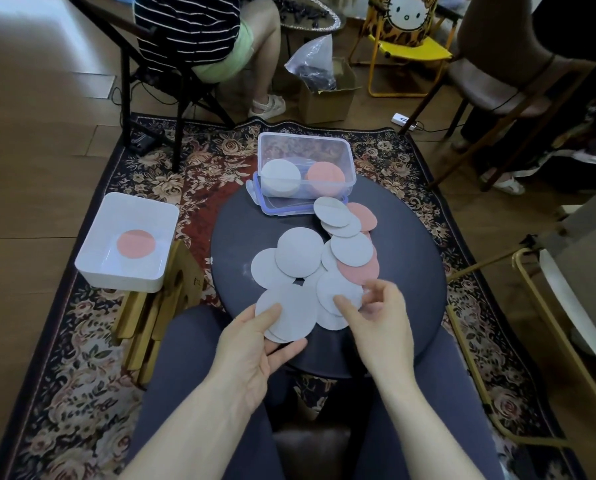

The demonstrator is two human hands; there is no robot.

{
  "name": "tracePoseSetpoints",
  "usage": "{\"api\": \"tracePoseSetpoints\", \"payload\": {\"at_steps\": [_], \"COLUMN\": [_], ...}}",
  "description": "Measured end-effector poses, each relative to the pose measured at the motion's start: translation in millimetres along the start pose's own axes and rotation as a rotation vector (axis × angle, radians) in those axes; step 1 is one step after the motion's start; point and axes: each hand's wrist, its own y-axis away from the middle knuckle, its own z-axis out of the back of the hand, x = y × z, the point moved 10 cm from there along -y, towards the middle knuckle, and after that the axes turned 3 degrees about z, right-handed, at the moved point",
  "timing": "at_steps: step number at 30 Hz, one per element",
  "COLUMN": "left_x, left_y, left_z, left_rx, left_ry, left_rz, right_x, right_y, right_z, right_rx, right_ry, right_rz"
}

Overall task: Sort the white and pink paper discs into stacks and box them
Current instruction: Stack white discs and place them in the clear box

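A dark round table (410, 271) stands on a floral rug (82, 358), with a white tray (92, 265) to its left and a clear box (345, 157) holding one white and one pink stack at its far edge. Loose discs (300, 256) lie flat, overlapping mid-table. The left hand (251, 348), palm up, pinches a small white stack (291, 311) with its thumb on top; the right hand (379, 317) pinches a white disc (338, 287) between thumb and curled fingers.

Dim indoor light, brighter top left; wide-angle bending at edges; corners soft, centre sharp.

surface: round dark table (241, 233) | on it: clear box (305, 161) on its lid (282, 206); loose white discs (300, 256); pink discs (360, 270)
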Motion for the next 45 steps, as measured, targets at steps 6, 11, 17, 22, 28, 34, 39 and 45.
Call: {"api": "tracePoseSetpoints", "payload": {"at_steps": [6, 11, 17, 22, 28, 34, 39, 45], "left_x": [-3, -2, -1, -2, -1, -2, -1, -5], "left_y": [-1, -3, -4, -5, -7, -5, -3, 1], "left_z": [4, 2, 1, 0, 2, -1, -2, -8], "left_rx": [-0.014, 0.007, 0.020, 0.031, 0.022, 0.017, 0.023, 0.075], "left_ry": [0.028, 0.037, 0.041, 0.039, 0.054, 0.077, 0.066, 0.043], "left_rz": [-0.011, -0.004, 0.005, 0.000, 0.007, 0.016, 0.027, 0.002], "right_x": [12, 1, -18, -25, -12, -2, 13, 40], "right_y": [-8, -14, -21, -22, -15, -8, 8, 23], "right_z": [-14, -13, -3, -6, -11, 16, 16, 5], "right_rx": [0.033, 0.081, 0.087, 0.208, 0.352, 0.095, 0.057, 0.100], "right_ry": [0.341, 0.148, -0.178, -0.321, -0.389, -0.509, -0.590, -0.416], "right_rz": [0.040, -0.001, -0.076, -0.181, -0.095, 0.068, 0.164, 0.415]}}
